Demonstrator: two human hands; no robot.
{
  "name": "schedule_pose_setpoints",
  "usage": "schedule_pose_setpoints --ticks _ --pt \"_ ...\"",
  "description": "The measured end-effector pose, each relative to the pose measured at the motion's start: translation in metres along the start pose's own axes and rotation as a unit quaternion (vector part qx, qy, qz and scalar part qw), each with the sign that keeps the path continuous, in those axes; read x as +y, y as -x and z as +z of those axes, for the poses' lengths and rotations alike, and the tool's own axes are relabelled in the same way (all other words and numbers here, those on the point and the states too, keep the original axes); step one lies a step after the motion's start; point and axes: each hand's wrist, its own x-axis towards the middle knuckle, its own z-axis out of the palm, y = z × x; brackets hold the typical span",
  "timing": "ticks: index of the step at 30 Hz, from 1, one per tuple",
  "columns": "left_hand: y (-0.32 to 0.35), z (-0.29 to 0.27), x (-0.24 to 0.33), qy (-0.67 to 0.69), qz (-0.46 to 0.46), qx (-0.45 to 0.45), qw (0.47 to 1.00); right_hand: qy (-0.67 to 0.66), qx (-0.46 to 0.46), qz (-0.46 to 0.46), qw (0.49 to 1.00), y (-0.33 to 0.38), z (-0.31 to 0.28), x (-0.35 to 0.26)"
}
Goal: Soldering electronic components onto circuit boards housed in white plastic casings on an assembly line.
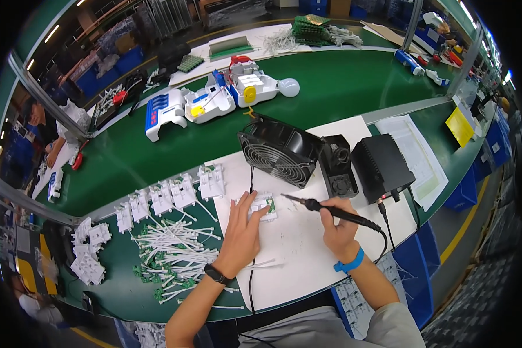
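Observation:
My right hand [339, 226] is closed round the handle of a black soldering iron [330, 210]. The iron's metal tip points left, a short way off a small white plastic part [264, 212] with a green circuit board on it. My left hand [242, 229] lies over the left side of that part, thumb and fingers holding it down on a white work sheet [298, 255]. Just beyond stands a black fan [278, 152] with a round grille. To its right are a black soldering-iron stand [337, 168] and a black box-shaped power unit [381, 167].
Several white plastic parts [182, 191] line up at the left. Nearer lies a heap of white cables [171, 252] with small green boards. White-and-blue housings [206, 100] stand on the green conveyor [348, 87]. Paper sheets [414, 156] lie at the right. A person's hand [55, 152] shows far left.

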Motion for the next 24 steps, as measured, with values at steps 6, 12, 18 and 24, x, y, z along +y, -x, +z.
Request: schedule_pose_setpoints --ticks 6,12,18,24 --pt "-0.0003 -0.0013 0.0004 0.014 -0.008 0.013 1.0 -0.017 -0.017 0.009 1.0 0.0011 0.0032 0.0029" --pt "0.001 0.0001 -0.0035 0.03 -0.004 0.025 0.999 -0.047 -0.053 0.029 0.997 0.0028 0.0044 0.0031" --pt "0.0008 0.0002 -0.0036 0.036 -0.003 0.033 0.999 -0.043 -0.076 0.065 0.994 0.0033 0.0062 0.0006" --pt "0.0002 0.0004 -0.003 0.036 -0.003 0.034 0.999 -0.041 -0.084 0.081 0.992 0.0048 0.0054 0.0014"
